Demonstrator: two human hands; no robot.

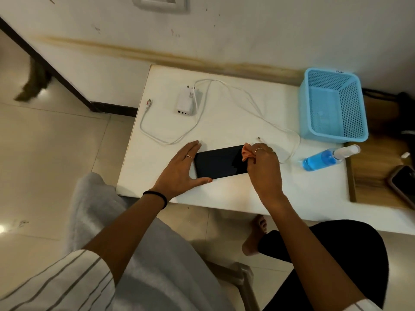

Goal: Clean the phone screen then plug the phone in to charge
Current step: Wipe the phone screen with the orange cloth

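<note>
1. The phone lies flat, screen up, near the front edge of the white table, long side running from 9 to 3 o'clock.
2. The left hand is spread open, straight fingers and thumb bracketing the phone's 9 o'clock end to keep it from sliding.
3. The right hand is bunched around a small orange cloth, pressing it on the screen at the 3 o'clock end. Looks like mid-wipe to me.
4. Handling guess: it's a thin, stiff slab with slick glass, light but easy to skid on that smooth top. I'd hold it by the long edges, not the screen.
5. The charger sits at about 11 o'clock from the phone, with the white cable looped across the table, apparently not plugged into it; one small plug end lies just past the right hand's knuckles.
6. A blue spray bottle lies at 3 o'clock, with a blue basket at 2 o'clock.
</note>
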